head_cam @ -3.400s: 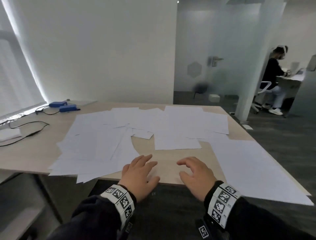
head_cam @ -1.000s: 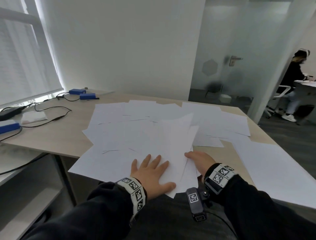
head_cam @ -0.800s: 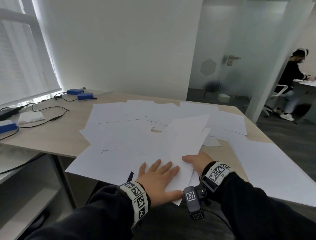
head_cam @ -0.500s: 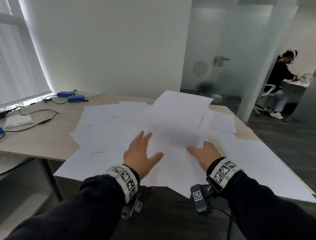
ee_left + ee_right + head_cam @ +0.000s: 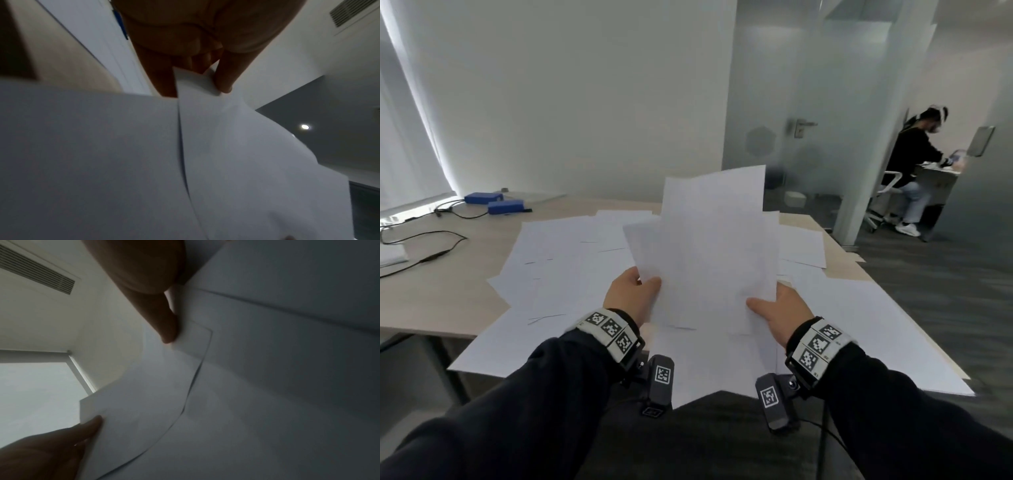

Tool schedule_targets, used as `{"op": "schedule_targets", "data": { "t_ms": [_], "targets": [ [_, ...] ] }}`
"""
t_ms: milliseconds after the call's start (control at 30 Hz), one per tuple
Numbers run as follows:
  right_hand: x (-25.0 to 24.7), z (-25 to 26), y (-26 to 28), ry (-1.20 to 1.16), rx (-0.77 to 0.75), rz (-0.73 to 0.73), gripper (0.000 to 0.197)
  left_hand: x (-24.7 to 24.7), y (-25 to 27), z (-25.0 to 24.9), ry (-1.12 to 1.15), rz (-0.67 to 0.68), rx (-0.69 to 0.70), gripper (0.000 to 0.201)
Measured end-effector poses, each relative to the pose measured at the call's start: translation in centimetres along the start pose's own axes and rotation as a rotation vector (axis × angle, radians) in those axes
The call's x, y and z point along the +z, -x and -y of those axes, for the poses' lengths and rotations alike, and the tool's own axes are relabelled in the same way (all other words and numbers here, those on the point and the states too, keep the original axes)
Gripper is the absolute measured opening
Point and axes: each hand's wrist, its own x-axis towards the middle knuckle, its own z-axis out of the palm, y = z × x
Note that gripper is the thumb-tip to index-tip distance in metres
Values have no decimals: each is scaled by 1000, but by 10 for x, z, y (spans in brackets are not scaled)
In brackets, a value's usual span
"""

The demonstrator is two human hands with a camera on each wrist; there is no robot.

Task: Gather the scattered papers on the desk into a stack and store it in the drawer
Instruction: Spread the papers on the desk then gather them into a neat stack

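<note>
A loose bundle of white sheets (image 5: 709,253) stands almost upright above the desk, held from both sides. My left hand (image 5: 635,296) pinches its lower left edge (image 5: 197,81), thumb in front. My right hand (image 5: 779,308) pinches the lower right edge (image 5: 185,337), thumb on the near face. Many more white papers (image 5: 558,260) lie scattered and overlapping on the wooden desk (image 5: 431,287), under and around the bundle. A large sheet (image 5: 876,329) overhangs the desk's right edge. No drawer is in view.
Two blue boxes (image 5: 496,202) with black cables (image 5: 431,236) sit at the desk's far left. A glass partition and a pillar (image 5: 873,137) stand to the right. Behind them a seated person (image 5: 911,164) works at another desk.
Both hands went from pressing and sliding sheets flat on the desk to pinching a bundle. The bundle has risen from the desk and tilted up towards me.
</note>
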Motion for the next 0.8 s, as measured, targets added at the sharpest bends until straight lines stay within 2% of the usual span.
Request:
{"op": "schedule_targets", "data": {
  "t_ms": [67,133,233,333,467,633,800],
  "targets": [
    [-6,10,-1,-57,-55,-74,13,6,1,-15,65,2,84,21],
    [-13,23,-5,-143,-89,-142,7,10,0,-33,231,29,149,18],
    [-21,38,-12,-230,-113,-206,6,17,-1,-52,413,96,161,14],
    [-23,43,-14,-219,-152,-223,14,24,-2,-50,342,83,136,22],
    [-25,40,-15,-191,-159,-235,16,29,-5,-46,297,76,140,11],
    [-23,30,-17,-173,-143,-233,18,30,-3,-35,116,108,178,11],
    [-19,16,-18,-156,-116,-244,13,35,0,-24,55,73,174,3]
  ]
}}
